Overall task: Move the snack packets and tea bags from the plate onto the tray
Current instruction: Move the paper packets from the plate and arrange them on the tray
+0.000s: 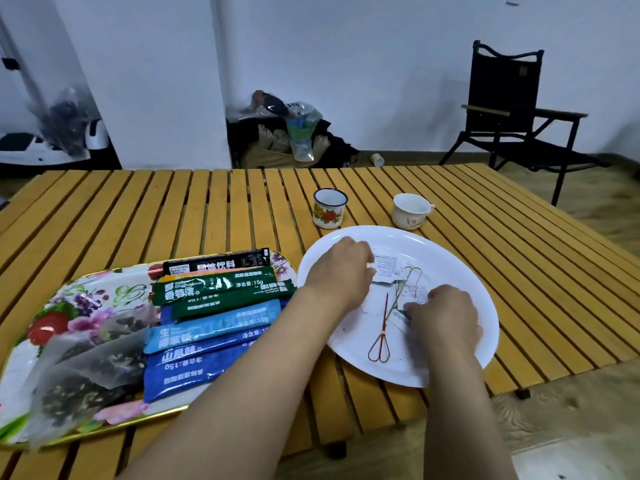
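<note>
Closest to me, both bare forearms reach over the near edge of the yellow slatted wooden table (221, 209), cut off by the bottom of the view. The right hand (445, 315) lies knuckles-up on the near right part of the round white plate (460, 271), fingers curled down onto a small white paper tag (398, 318); whether it really pinches the tag I cannot tell, since the fingertips are hidden under the hand. The left hand (341, 266) sits a little farther in, fingers bent onto the edge of a crumpled white paper sachet (384, 268), the grip itself again hidden. Between the hands lie thin strings and a red-and-gold twisted wire tie (381, 344), with a few dark crumbs on the plate.

To the left, the floral-printed rectangular tray (86, 299) with a gold rim runs out of view at its near left corner. On it rest translucent mesh tea bags (86, 368) of dark leaves, blurred, and beside them a stack of long stick packets: blue ones (207, 362) nearest, green ones (221, 289) behind, a black one (214, 263) farthest.

Beyond the plate stand a flower-painted enamel mug (329, 207) and a small white ceramic cup (412, 211). Farther back, a black folding chair (509, 109) stands at right, and a heap of bags (287, 129), hard to make out, sits against the white wall.
</note>
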`<state>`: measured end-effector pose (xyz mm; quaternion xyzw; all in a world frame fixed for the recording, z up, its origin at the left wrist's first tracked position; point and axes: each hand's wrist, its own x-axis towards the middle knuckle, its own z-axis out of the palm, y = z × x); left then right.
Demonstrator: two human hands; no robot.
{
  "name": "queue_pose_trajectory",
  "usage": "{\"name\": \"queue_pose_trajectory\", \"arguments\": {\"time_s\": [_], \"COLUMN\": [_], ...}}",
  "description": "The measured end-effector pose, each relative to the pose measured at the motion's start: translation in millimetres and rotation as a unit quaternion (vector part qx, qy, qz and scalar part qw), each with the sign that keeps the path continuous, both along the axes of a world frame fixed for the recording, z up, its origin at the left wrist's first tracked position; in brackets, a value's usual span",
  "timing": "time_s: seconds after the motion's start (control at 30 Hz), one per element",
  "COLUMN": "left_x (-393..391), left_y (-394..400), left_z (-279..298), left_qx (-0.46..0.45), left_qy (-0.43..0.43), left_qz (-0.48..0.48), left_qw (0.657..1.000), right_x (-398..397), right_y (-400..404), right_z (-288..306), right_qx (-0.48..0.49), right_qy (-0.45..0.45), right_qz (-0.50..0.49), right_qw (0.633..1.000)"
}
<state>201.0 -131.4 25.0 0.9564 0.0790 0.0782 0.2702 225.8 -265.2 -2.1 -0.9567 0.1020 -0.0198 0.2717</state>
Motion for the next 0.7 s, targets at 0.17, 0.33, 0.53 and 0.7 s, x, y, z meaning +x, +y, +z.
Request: {"name": "queue_pose_trajectory", "arguments": {"time_s": [0.17, 0.33, 0.53, 0.7], "left_x": [44.7, 51.4, 44.8, 28.0], "left_y": [-24.9, -32.2, -18.0, -11.5], "left_z": [-22.5, -38.6, -32.1, -31.1], "left_qx": [-0.045, -0.031, -0.081, -0.138], "left_qy": [0.023, 0.035, 0.081, 0.060], "left_qz": [0.069, 0.125, 0.109, 0.077], "left_qw": [0.996, 0.991, 0.987, 0.986], "right_x": [1.8, 6.3, 8.5, 6.1], "right_y": [2.9, -3.6, -11.1, -17.5], "right_z": [1.7, 7.6, 13.3, 20.7], "right_qx": [0.004, 0.077, 0.126, 0.149], "right_qy": [0.036, 0.065, 0.088, 0.085], "right_qz": [-0.011, -0.015, -0.021, -0.004], "right_qw": [0.999, 0.995, 0.988, 0.985]}}
